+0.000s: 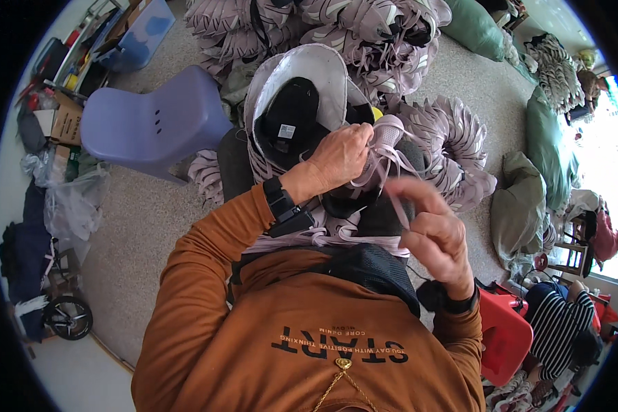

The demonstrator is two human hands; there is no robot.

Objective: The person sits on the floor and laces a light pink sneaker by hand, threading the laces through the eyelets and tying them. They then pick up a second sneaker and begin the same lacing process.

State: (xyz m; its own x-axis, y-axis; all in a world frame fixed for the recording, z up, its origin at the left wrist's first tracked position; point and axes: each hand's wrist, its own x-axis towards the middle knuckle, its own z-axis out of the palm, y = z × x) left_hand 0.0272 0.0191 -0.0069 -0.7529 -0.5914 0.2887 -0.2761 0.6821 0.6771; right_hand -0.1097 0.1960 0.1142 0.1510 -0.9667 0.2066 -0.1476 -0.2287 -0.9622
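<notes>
A pale pink shoe upper (389,129) lies over my knees, its laces loose across the front. My left hand (340,156) is closed at the upper's left side, fingertips pinched by the eyelet edge; whether it grips the upper or a lace there is hard to see. A pale pink shoelace (398,207) runs from the upper to my right hand (434,237), which is slightly blurred and pinches it with bent fingers. Across my lap rests a bundle of pink laces (302,242). Left of the upper, a white-lined container (323,60) holds black-lined pieces (292,113).
Stacked pink shoe uppers (240,31) lie ahead, with another curved row (460,144) at the right. A purple plastic chair (151,123) stands left. Green sacks (551,147) line the right side. A red stool (505,336) and another person (563,323) in stripes are at the lower right.
</notes>
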